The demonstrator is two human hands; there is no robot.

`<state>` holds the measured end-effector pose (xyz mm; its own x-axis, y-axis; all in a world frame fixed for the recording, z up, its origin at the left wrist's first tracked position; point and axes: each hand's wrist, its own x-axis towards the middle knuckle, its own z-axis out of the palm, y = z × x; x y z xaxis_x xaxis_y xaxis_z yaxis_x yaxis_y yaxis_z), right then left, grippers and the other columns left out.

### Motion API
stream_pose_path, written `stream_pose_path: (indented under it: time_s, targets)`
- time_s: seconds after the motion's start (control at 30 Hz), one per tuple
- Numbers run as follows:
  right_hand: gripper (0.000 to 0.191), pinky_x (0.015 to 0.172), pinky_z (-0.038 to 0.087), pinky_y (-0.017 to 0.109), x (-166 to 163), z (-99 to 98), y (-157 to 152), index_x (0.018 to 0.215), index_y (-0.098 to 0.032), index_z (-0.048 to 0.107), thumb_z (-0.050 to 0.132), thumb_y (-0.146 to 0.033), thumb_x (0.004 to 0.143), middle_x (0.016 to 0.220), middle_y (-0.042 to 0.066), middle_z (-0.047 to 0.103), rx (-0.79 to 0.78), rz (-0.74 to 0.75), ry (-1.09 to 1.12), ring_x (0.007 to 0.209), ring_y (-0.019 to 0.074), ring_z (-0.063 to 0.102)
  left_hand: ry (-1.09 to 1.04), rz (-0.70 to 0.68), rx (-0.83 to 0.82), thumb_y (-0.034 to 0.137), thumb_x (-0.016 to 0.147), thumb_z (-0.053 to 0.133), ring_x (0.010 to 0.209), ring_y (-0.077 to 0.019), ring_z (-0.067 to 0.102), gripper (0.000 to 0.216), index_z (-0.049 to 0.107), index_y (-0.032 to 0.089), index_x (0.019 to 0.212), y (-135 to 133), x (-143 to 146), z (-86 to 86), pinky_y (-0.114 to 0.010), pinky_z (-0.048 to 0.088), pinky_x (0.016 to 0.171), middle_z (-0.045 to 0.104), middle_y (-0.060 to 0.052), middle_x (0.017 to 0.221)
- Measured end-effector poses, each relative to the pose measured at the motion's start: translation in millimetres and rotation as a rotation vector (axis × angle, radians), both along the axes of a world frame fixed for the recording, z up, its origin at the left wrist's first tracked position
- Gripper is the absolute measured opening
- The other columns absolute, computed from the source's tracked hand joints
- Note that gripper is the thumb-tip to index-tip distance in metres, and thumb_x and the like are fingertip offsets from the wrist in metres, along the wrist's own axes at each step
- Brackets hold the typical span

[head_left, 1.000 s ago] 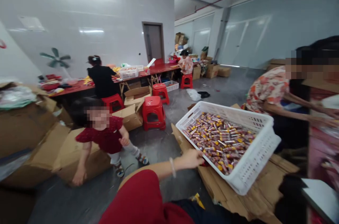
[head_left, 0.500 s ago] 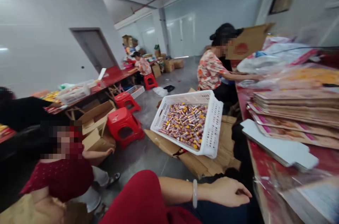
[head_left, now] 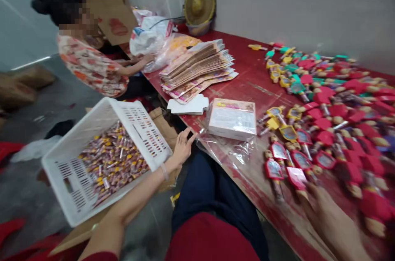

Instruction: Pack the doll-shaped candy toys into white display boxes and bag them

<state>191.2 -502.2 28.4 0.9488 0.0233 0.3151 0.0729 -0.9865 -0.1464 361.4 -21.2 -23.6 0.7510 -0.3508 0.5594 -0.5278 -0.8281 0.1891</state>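
My left hand (head_left: 184,146) is held at the red table's near edge, beside a clear plastic bag around a printed box (head_left: 232,117). Its fingers are stretched out and hold nothing. My right hand (head_left: 333,215) is low over the table at the right, blurred. Its fingertips are at the lower end of a pink paddle-shaped toy (head_left: 296,176); whether they grip it is unclear. Around it lie many small red, yellow and green plastic toys (head_left: 324,135), some with clear tube handles and brown heads. A white flat carton (head_left: 188,105) lies beyond my left hand.
A white slotted crate (head_left: 138,125) of small wrapped tubes (head_left: 114,160) stands left of my left arm. On the red table (head_left: 243,68) are a stack of printed cardboard (head_left: 197,65) and plastic bags (head_left: 151,33). A co-worker (head_left: 89,63) sits at the far side.
My view has swung right, from the room to the table. My left hand has moved from above my lap to the table edge. My right hand and the toys have come into view.
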Motion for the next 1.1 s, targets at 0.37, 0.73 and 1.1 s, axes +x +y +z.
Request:
stream_pose_path:
  time_s: [0.37, 0.73, 1.1]
  targets:
    - [0.041, 0.122, 0.013, 0.068, 176.0, -54.2, 38.1, 0.114, -0.022, 0.071, 0.040, -0.013, 0.091, 0.141, 0.011, 0.061, -0.002, 0.880, 0.113, 0.135, 0.0273, 0.053, 0.411, -0.633, 0.313, 0.033, 0.102, 0.048, 0.138, -0.0209, 0.054, 0.033, 0.069, 0.020, 0.124, -3.0, 58.0, 32.7, -0.048, 0.033, 0.122, 0.065, -0.013, 0.138]
    - [0.049, 0.096, 0.051, 0.042, 95.9, -17.2, 84.6, 0.075, -0.018, 0.074, 0.068, -0.067, 0.082, 0.078, 0.008, 0.073, 1.201, -0.170, 0.069, 0.084, 0.0260, 0.068, 0.397, 0.017, -0.549, 0.047, 0.104, 0.033, 0.080, -0.0203, 0.068, 0.049, 0.069, 0.020, 0.086, -25.6, -25.6, 22.8, -0.037, 0.053, 0.085, 0.074, -0.007, 0.075]
    - [0.055, 0.053, 0.041, 0.032, 137.2, -31.3, 120.8, 0.061, -0.021, 0.054, 0.056, -0.075, 0.067, 0.054, 0.001, 0.049, 1.181, -0.488, 0.155, 0.054, 0.0189, 0.048, 0.777, 0.462, -0.965, 0.061, 0.079, 0.060, 0.073, -0.0199, 0.063, 0.045, 0.062, 0.016, 0.079, -77.5, -1.9, 8.9, -0.032, 0.051, 0.070, 0.069, -0.008, 0.077]
